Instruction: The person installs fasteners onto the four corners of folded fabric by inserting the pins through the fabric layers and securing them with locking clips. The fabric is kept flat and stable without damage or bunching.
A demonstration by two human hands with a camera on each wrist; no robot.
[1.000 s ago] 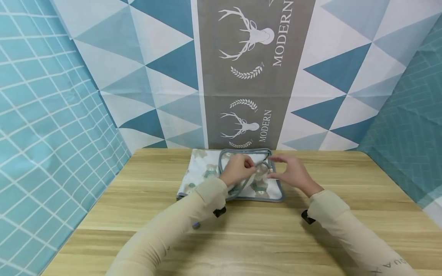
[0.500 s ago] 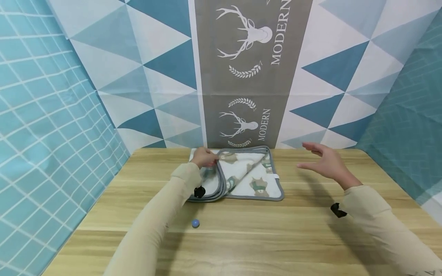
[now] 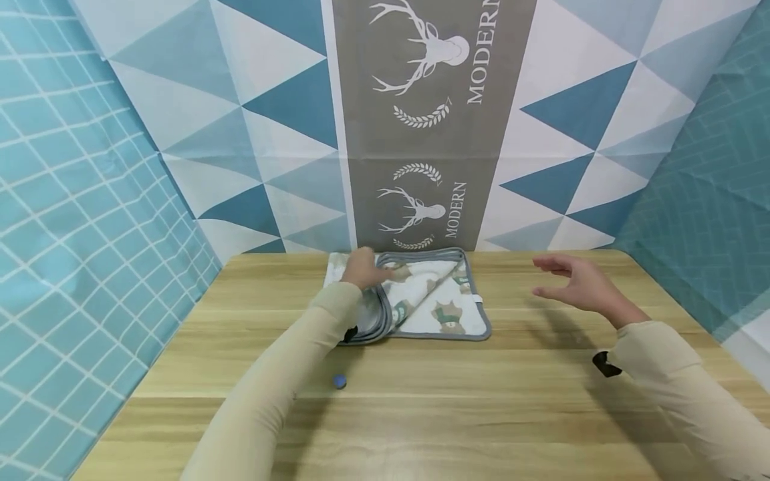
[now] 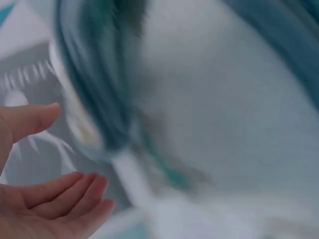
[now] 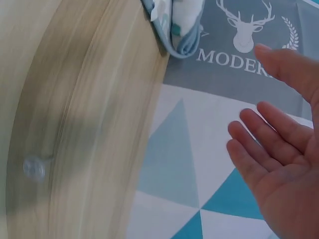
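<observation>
A folded white cloth (image 3: 442,310) with a bear print and grey-blue edging lies at the back of the table. Its edged flap is turned back toward the left, leaving a slanting fold across the middle. My left hand (image 3: 363,268) is over the cloth's left part. In the left wrist view, that hand's thumb and fingers (image 4: 75,199) are spread apart beside the blurred layered edging (image 4: 94,89), with nothing between them. To the right of the cloth, my right hand (image 3: 574,284) hovers above the table with relaxed, parted fingers (image 5: 269,144), holding nothing.
A small blue round piece (image 3: 339,381) lies on the wooden table (image 3: 457,421) in front of the cloth. A clear round object (image 5: 34,168) shows on the wood in the right wrist view. A patterned wall covering (image 3: 397,133) rises directly behind the table's back edge.
My left hand has drawn the cloth's flap over to the left and let go of its edge. My right hand has moved away to the right of the cloth.
</observation>
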